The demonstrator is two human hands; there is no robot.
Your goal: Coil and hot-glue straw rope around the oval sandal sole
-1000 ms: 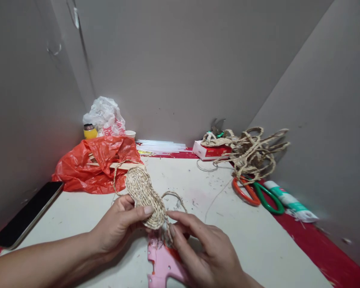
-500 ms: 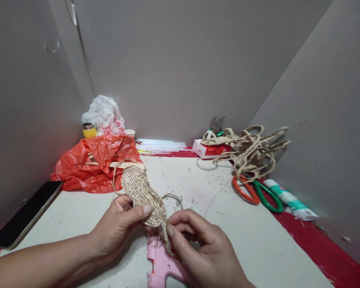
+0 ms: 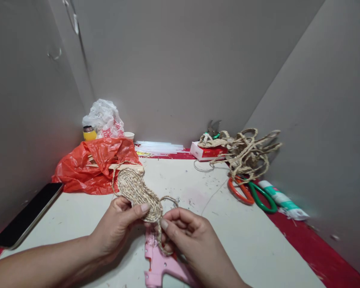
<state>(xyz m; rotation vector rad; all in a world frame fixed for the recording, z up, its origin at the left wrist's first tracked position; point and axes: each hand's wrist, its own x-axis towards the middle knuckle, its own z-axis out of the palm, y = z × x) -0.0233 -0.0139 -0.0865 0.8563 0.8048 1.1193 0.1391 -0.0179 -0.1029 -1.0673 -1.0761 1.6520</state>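
Note:
A woven straw-rope sole (image 3: 135,187), built of coiled rows and narrow at the waist, is tilted up over the table. My left hand (image 3: 123,218) grips its near left side, thumb on top and fingers beneath. At its near end my right hand (image 3: 187,232) pinches the loose straw rope (image 3: 160,234), which hangs from the sole's edge. Another bit of rope curves out behind my right fingers. Below the sole lies a pink glue gun (image 3: 159,264), partly hidden by my right hand.
A red plastic bag (image 3: 78,166) with wooden sticks and a phone (image 3: 28,214) lie left. Clear glue sticks (image 3: 159,147) lie at the back. On the right are a rope heap (image 3: 249,156), orange-and-green-handled scissors (image 3: 262,198) and a white-green roll (image 3: 283,200). Grey walls enclose the table (image 3: 228,240).
The view has shifted slightly. My right fingers have moved a little in towards the sole's near end, and the loose rope now bends under them. My left hand keeps its hold.

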